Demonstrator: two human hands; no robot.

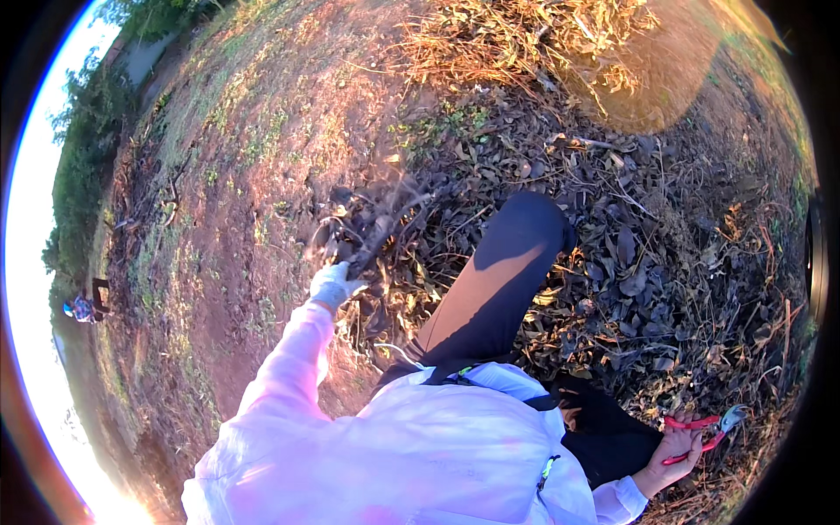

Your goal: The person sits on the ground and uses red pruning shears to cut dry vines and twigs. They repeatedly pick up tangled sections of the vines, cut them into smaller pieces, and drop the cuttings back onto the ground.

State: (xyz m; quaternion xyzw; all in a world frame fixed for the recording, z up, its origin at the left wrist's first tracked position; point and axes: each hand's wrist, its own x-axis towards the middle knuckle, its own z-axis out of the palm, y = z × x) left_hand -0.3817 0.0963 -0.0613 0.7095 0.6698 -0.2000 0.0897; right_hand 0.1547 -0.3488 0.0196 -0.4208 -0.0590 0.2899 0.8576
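Note:
My left hand (336, 286), in a pale glove, is at the left edge of a heap of dry leaves (617, 262). It is closed around a blurred bunch of dry twigs and leaves (367, 230), which reaches up and right from the fingers. Low at the right, my bare right hand (679, 449) holds pruning shears (718, 426) with red handles. Their handles are spread and the metal blades point right, over leaf litter. My bent leg in dark trousers (492, 282) lies across the heap between the two hands.
A sunlit pile of dry stems and leaves (518, 46) lies at the top. Bare soil with low weeds (216, 230) stretches to the left. Far left, a person (84, 309) is near a line of green trees (88, 164). A dark rounded object stands at the right rim.

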